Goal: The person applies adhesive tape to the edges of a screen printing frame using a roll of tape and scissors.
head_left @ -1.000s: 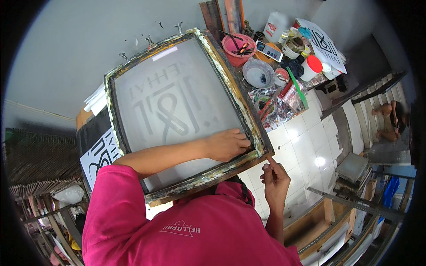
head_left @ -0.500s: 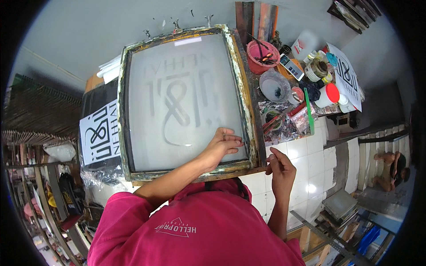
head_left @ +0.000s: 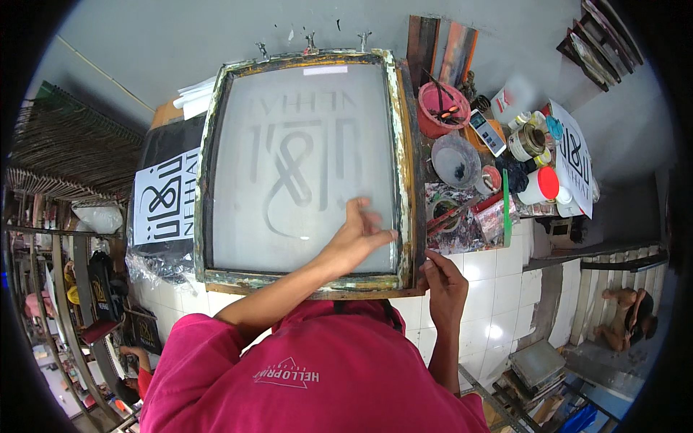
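Note:
A screen-printing frame (head_left: 395, 166) with worn, paint-flecked wood lies flat before me, its pale mesh (head_left: 249, 209) bearing mirrored lettering and a looped emblem. Above the mesh's lower right part is my left hand (head_left: 354, 237), its fingers apart and slightly blurred, holding nothing; whether it touches the mesh I cannot tell. Just off the lower right corner of the frame, my right hand (head_left: 444, 289) has its fingers curled, with thumb and forefinger close together at the wooden edge. Anything in that pinch is too small to make out.
Black-on-white printed sheets lie to the left (head_left: 166, 198) and far right (head_left: 572, 159). Right of the frame stand a pink bucket (head_left: 437, 130) with tools, a translucent bowl (head_left: 455, 160), a phone (head_left: 489, 132) and a red-lidded tub (head_left: 538, 186). A person (head_left: 628, 317) sits at far right.
My view has shifted, moving the frame rightward in the picture. My right hand has come closer to the frame's edge, and my left fingers have spread. A person's red sleeve now shows at lower left.

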Demonstrator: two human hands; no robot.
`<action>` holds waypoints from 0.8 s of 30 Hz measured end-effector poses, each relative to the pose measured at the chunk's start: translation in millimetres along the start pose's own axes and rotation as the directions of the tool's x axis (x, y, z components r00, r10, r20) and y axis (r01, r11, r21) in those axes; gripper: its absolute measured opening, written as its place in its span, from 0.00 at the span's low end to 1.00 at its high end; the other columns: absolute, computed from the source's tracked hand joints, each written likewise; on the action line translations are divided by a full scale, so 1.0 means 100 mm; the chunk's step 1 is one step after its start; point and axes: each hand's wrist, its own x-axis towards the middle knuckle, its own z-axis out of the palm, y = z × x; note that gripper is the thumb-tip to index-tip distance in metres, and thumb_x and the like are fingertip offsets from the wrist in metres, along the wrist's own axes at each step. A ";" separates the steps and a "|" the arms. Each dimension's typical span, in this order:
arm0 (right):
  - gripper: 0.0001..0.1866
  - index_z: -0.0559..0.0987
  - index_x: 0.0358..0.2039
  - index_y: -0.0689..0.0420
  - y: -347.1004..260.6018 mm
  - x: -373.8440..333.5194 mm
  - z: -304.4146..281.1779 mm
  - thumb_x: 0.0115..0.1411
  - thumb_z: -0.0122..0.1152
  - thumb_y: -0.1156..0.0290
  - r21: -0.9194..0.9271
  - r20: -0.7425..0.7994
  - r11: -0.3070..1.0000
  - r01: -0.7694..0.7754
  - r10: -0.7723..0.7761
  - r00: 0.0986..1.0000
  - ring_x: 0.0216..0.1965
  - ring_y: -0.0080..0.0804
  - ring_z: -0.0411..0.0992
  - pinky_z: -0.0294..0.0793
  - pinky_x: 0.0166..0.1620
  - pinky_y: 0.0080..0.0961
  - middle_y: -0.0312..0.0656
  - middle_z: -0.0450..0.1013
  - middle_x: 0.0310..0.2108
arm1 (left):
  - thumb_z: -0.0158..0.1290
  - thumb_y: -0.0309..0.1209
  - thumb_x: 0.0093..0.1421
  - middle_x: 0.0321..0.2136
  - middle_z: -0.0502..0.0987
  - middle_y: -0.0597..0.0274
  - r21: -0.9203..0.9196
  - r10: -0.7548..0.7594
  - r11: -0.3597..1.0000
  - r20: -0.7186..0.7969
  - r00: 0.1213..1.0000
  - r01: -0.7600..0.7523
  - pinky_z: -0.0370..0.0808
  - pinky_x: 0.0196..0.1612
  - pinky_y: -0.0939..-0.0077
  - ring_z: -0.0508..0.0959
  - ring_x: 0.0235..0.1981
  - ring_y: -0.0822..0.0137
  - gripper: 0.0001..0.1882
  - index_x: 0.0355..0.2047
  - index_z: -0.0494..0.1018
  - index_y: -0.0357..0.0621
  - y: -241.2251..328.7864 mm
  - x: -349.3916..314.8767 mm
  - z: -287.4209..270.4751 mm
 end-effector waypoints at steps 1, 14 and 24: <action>0.14 0.81 0.52 0.66 0.01 0.04 0.03 0.69 0.60 0.74 -0.032 -0.019 0.998 0.056 -0.056 0.998 0.31 0.21 0.74 0.75 0.38 0.21 0.37 0.77 0.32 | 0.64 0.38 0.63 0.68 0.58 0.34 -0.040 0.082 0.996 -0.041 0.996 -0.083 0.58 0.71 0.58 0.62 0.69 0.49 0.54 0.72 0.34 0.37 -0.04 0.12 0.01; 0.34 0.60 0.69 0.69 0.17 0.25 0.60 0.67 0.60 0.72 -0.471 0.067 0.813 0.343 -0.355 0.933 0.65 0.68 0.61 0.62 0.67 0.53 0.69 0.61 0.64 | 0.68 0.24 0.57 0.72 0.47 0.25 0.171 0.484 0.874 -0.396 0.781 -0.455 0.50 0.74 0.60 0.48 0.76 0.46 0.65 0.73 0.24 0.31 0.15 1.42 0.39; 0.36 0.58 0.69 0.72 0.21 0.28 0.65 0.67 0.62 0.70 -0.509 0.088 0.771 0.383 -0.396 0.914 0.65 0.69 0.60 0.60 0.67 0.55 0.71 0.59 0.65 | 0.70 0.22 0.49 0.66 0.61 0.27 0.248 0.598 0.796 -0.466 0.653 -0.552 0.53 0.72 0.52 0.59 0.68 0.36 0.69 0.73 0.24 0.31 0.84 2.72 -0.21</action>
